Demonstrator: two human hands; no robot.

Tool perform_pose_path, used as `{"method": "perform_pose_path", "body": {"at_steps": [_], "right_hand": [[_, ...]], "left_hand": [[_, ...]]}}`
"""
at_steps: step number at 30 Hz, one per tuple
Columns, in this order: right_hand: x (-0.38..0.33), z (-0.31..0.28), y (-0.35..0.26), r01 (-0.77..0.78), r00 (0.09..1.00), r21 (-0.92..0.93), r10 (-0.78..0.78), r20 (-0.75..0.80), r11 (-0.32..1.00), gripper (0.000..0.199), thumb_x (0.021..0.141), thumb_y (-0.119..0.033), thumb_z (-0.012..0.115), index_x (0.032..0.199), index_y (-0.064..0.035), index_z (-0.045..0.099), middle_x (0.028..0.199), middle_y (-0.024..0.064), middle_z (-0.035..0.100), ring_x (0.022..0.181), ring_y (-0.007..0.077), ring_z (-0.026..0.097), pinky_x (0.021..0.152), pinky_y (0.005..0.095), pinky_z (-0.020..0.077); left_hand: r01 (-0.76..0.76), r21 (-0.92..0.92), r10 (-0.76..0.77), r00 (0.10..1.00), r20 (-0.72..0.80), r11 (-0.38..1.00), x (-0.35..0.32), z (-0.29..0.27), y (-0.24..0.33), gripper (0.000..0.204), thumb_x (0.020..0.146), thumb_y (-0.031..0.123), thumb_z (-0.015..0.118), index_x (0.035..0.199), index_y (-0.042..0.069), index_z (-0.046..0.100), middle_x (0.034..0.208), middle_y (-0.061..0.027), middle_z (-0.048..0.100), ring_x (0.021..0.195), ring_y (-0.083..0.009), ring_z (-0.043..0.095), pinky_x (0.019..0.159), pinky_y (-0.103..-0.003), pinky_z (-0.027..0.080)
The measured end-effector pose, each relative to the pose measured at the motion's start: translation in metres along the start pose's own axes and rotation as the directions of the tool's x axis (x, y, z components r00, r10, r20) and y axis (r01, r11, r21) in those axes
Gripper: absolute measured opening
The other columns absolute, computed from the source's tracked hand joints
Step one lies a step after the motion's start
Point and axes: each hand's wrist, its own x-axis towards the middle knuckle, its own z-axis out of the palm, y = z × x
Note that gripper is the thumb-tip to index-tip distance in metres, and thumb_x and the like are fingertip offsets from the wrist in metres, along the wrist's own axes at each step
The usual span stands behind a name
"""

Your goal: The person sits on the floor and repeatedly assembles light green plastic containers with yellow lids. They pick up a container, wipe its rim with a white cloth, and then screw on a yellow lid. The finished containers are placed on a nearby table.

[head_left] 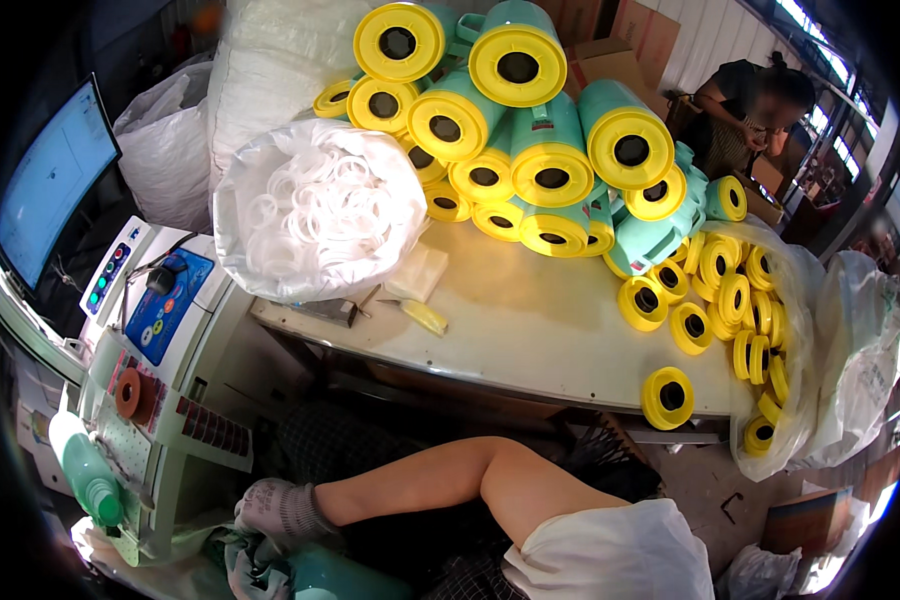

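My right arm, in a white sleeve, reaches across to the lower left. My right hand (273,508), in a grey knitted glove, has its fingers curled together; what they hold, if anything, is hidden. Just below it are a bunched grey-green cloth (255,568) and a smooth teal rounded body (348,575), partly cut off by the lower edge. My left hand does not show. On the table (530,330) lies a stack of teal jugs (547,130) with yellow, black-centred lids facing me. Loose yellow lids (667,398) spread at its right end.
A white bag (232,240) of clear rings and a yellow-handled tool (425,317) rest on the table. At left stand a control-panel machine (192,300), a monitor (55,180) and a green bottle (85,465). A clear bag (805,330) hangs at right. Another person (745,115) works behind.
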Motion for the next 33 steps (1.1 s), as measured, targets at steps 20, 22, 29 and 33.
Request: {"method": "perform_pose_path", "body": {"at_steps": [20,22,29,33], "right_hand": [[-0.025,-0.014,-0.036,-0.073,0.957,0.16,0.024,0.29,0.984,0.047,0.079,-0.05,0.08,0.098,-0.0085,0.076,0.096,0.0084,0.074,0.093,0.0282,0.07,0.085,0.0398,0.056],[-0.021,0.022,-0.033,-0.022,0.991,0.076,0.012,0.135,0.997,0.044,0.077,-0.049,0.079,0.095,-0.009,0.076,0.094,0.0098,0.074,0.091,0.0294,0.072,0.082,0.0411,0.0565],[-0.01,0.069,-0.038,0.095,0.985,-0.195,-0.121,-0.122,0.976,0.03,0.076,-0.039,0.074,0.085,-0.011,0.074,0.091,0.0072,0.072,0.09,0.0268,0.071,0.076,0.0428,0.0564],[-0.018,0.017,-0.072,0.129,0.991,-0.121,-0.126,0.038,0.984,0.019,0.089,-0.022,0.075,0.098,-0.005,0.076,0.098,0.0127,0.075,0.091,0.0323,0.07,0.082,0.0449,0.0578]], "left_hand": [[-0.009,0.036,0.011,0.999,-0.036,0.999,0.016,-0.029,0.042,0.039,0.106,0.032,0.064,0.129,0.001,0.07,0.112,-0.0144,0.073,0.101,-0.0246,0.067,0.091,-0.039,0.052],[0.31,0.121,-0.331,0.905,0.267,0.943,0.023,-0.048,0.049,0.044,0.107,0.036,0.057,0.136,0.005,0.067,0.122,-0.0191,0.072,0.11,-0.0358,0.067,0.098,-0.048,0.052],[-0.18,0.397,-0.07,0.839,0.54,0.9,0.079,-0.083,0.047,0.032,0.087,0.03,0.075,0.114,0.013,0.075,0.108,-0.0157,0.071,0.111,-0.0403,0.061,0.099,-0.051,0.046],[-0.107,0.352,-0.155,0.752,0.641,0.93,0.065,-0.082,-0.001,0.038,0.079,0.032,0.083,0.112,0.014,0.076,0.108,-0.0124,0.073,0.102,-0.0363,0.068,0.088,-0.05,0.053]]}}
